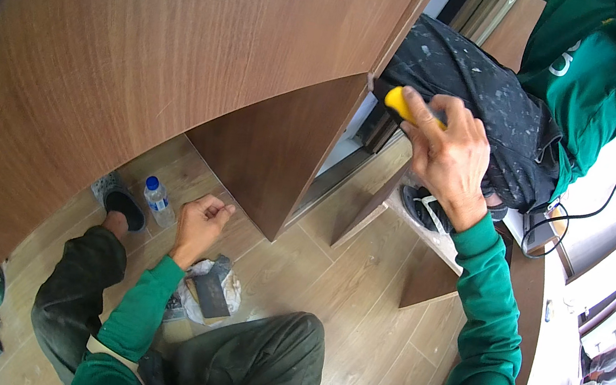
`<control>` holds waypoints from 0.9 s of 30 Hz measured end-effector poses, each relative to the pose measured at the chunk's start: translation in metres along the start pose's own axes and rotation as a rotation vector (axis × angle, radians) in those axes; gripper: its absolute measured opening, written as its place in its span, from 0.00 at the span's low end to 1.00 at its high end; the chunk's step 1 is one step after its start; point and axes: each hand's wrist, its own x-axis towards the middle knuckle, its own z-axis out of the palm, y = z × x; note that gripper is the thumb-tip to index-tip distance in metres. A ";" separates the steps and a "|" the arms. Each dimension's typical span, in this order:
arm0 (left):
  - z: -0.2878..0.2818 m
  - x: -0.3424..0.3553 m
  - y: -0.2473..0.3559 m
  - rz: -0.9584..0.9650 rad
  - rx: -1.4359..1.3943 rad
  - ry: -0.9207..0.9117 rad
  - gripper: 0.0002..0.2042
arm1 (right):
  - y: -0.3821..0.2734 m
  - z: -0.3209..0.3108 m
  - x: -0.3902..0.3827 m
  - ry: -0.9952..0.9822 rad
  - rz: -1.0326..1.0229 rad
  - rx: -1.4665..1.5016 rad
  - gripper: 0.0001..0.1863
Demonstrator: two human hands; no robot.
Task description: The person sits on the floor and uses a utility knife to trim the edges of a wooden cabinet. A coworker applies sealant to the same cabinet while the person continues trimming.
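Okay, right hand [450,150] is wrapped around a yellow-handled scraper [399,104], index finger and thumb far forward on the handle, probably for control of the tip. The dark blade end sits at the corner of the big wood-grain panel [189,28]; can't tell if it touches or only hovers there. Left hand [199,228] is low over the floor [360,273], fingers curled in, thumb near the fingertips; can't tell whether something small is pinched. It's apart from the tool, maybe just balancing.

Nearest the left hand: blue-capped water bottle [159,203] upright beside it, plus a dark grey flat sheet [211,294] on crumpled plastic, seemingly laid within easy reach.

Below the panel, a darker brown board [267,146] stands upright, limiting room under the panel edge.

Farther out, a co-worker's paint-spattered trousers [472,73] are right behind the scraper, so space is tight. That person's sandalled foot [426,208] is on a wooden stool [368,217], also crowding the right side. Black cable [614,201] loops beyond.
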 end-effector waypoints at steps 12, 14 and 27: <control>-0.013 -0.005 -0.003 -0.007 -0.044 0.010 0.10 | 0.006 -0.003 0.003 -0.011 -0.024 -0.008 0.26; -0.018 -0.008 -0.001 -0.015 -0.020 0.021 0.10 | 0.005 -0.005 0.007 -0.010 -0.026 -0.012 0.27; -0.042 -0.021 0.004 0.006 0.023 0.030 0.08 | 0.003 -0.017 0.005 -0.016 0.008 0.001 0.28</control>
